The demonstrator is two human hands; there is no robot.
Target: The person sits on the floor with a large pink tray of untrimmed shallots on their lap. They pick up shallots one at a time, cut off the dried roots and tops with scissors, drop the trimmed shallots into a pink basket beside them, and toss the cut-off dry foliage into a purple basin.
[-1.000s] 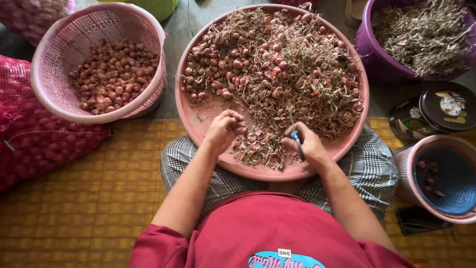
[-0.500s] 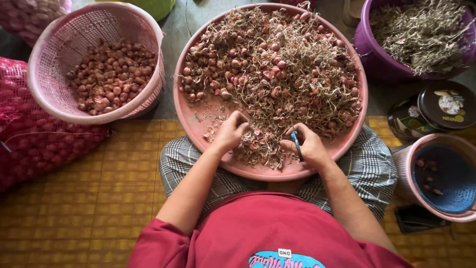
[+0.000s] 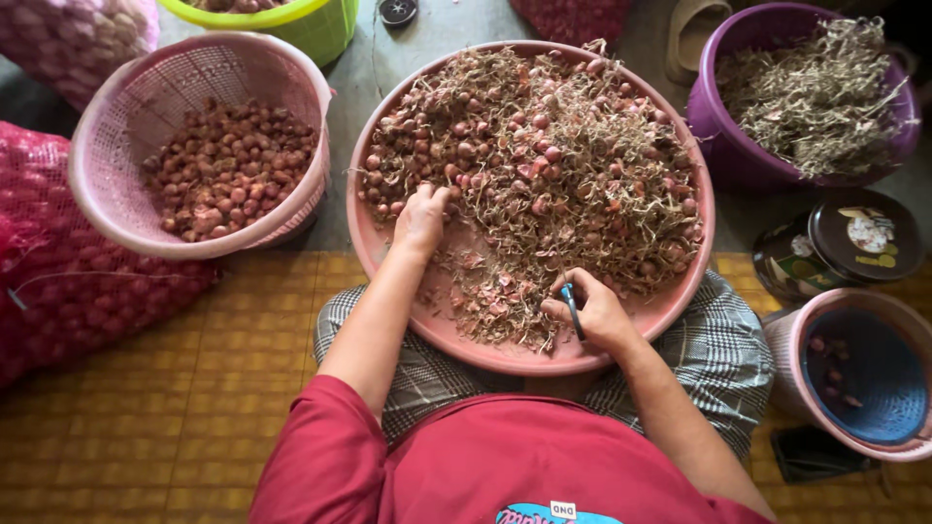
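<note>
Two bare hands work over a wide pink tray [image 3: 364,247] that rests across the person's lap, heaped with small red shallots [image 3: 485,146] tangled in dry stems and roots. The left hand [image 3: 422,218] reaches to the tray's left-middle part, its fingers curled down into the edge of the heap and touching shallots there; whether it has closed on one cannot be told. The right hand [image 3: 594,312] sits near the tray's near edge, closed around a small blue-handled tool [image 3: 573,311] that points down toward loose skins on the bare tray floor.

Left of the tray, just beside its rim, stands a pink mesh basket [image 3: 107,209] partly filled with cleaned shallots. A red net sack [image 3: 58,281] of shallots lies against the basket's near-left side, and a green basket [image 3: 291,24] stands past its far side. Right of the tray's far edge stands a purple tub [image 3: 723,146] full of dry trimmings. Nearer, a dark round tin [image 3: 854,238] and a pink pail [image 3: 806,330] with a blue inside sit by the person's right knee, on a yellow woven mat [image 3: 146,417].
</note>
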